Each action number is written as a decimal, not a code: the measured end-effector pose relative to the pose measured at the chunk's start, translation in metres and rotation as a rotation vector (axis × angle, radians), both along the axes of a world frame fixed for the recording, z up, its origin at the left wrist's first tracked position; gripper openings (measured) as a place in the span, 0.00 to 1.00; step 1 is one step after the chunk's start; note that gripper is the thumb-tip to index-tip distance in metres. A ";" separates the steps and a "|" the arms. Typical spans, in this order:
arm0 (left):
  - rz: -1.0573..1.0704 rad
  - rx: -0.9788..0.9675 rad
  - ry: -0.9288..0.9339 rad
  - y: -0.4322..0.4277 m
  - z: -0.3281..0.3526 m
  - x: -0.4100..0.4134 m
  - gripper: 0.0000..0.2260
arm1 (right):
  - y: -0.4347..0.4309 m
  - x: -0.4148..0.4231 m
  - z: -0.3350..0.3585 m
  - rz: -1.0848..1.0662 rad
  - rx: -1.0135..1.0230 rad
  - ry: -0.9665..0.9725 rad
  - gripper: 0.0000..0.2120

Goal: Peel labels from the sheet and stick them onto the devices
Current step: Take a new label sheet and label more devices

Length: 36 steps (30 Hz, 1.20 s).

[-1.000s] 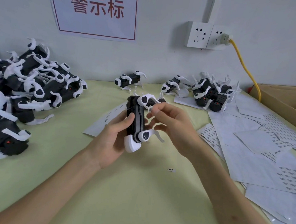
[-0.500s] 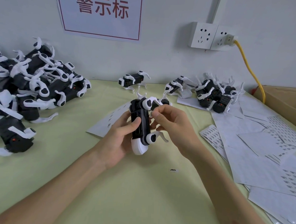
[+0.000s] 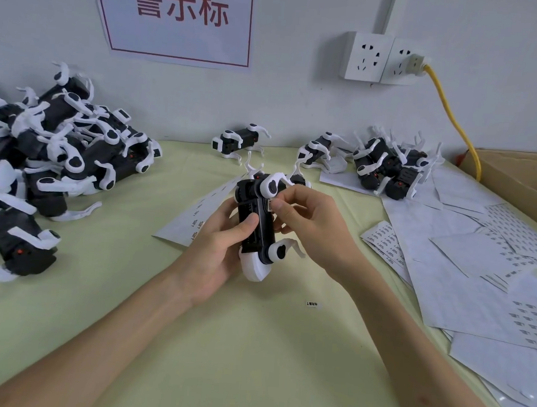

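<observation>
My left hand (image 3: 218, 250) grips a black-and-white dog-shaped device (image 3: 257, 231), held belly up above the middle of the table, thumb across its black underside. My right hand (image 3: 307, 218) pinches a small white label (image 3: 269, 205) between thumb and forefinger and holds it against the device's right edge, just below a white leg joint. A label sheet (image 3: 196, 217) lies on the table behind my left hand, partly hidden by it.
A big heap of the same devices (image 3: 50, 162) fills the left side. Three more groups stand at the back (image 3: 236, 140), (image 3: 320, 151), (image 3: 387, 167). Loose backing sheets (image 3: 465, 280) cover the right, beside a cardboard box (image 3: 523, 179). One stray label (image 3: 314, 304) lies on the green mat.
My right hand has brought the label down from beside the device's leg onto its black body. The device has stayed in my left hand, tilted slightly.
</observation>
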<state>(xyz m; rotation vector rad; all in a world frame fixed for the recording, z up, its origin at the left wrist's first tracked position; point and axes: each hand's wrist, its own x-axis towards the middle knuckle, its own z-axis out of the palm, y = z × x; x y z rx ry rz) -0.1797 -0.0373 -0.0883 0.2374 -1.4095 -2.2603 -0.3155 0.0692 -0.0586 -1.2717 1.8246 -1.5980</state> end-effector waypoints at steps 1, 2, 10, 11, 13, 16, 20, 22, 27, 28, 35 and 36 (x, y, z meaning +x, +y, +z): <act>-0.002 -0.002 0.001 0.000 0.000 0.000 0.22 | 0.000 0.000 0.000 0.001 -0.001 0.002 0.08; -0.004 -0.004 0.001 0.000 -0.001 0.000 0.22 | 0.000 0.000 0.000 0.000 -0.003 0.006 0.08; 0.003 -0.004 0.000 -0.001 -0.002 -0.001 0.21 | 0.000 0.001 -0.001 -0.018 -0.003 0.048 0.07; 0.003 -0.012 -0.002 0.000 -0.003 -0.001 0.21 | -0.001 0.001 -0.001 -0.021 -0.003 0.052 0.07; 0.008 -0.032 -0.009 0.000 -0.003 -0.001 0.22 | -0.001 0.000 -0.001 -0.028 -0.003 0.062 0.07; 0.022 -0.041 -0.016 0.001 -0.004 -0.001 0.23 | -0.001 -0.001 -0.002 -0.042 -0.007 0.078 0.07; 0.059 -0.068 -0.028 0.002 -0.003 0.000 0.22 | -0.001 -0.001 -0.003 -0.056 -0.012 0.090 0.07; 0.070 -0.078 -0.027 0.003 -0.003 0.000 0.22 | -0.001 -0.001 -0.003 -0.060 -0.016 0.082 0.07; 0.075 -0.102 -0.020 0.004 -0.002 0.000 0.22 | -0.001 -0.001 -0.003 -0.070 -0.034 0.073 0.07; 0.071 -0.109 -0.019 0.005 -0.002 0.000 0.22 | -0.001 -0.001 -0.003 -0.070 -0.036 0.070 0.07; 0.078 -0.147 -0.005 0.007 0.001 0.002 0.22 | 0.000 0.000 -0.002 -0.070 -0.038 0.067 0.07; 0.074 -0.145 0.000 0.008 0.001 0.002 0.21 | 0.000 0.000 -0.002 -0.072 -0.039 0.067 0.07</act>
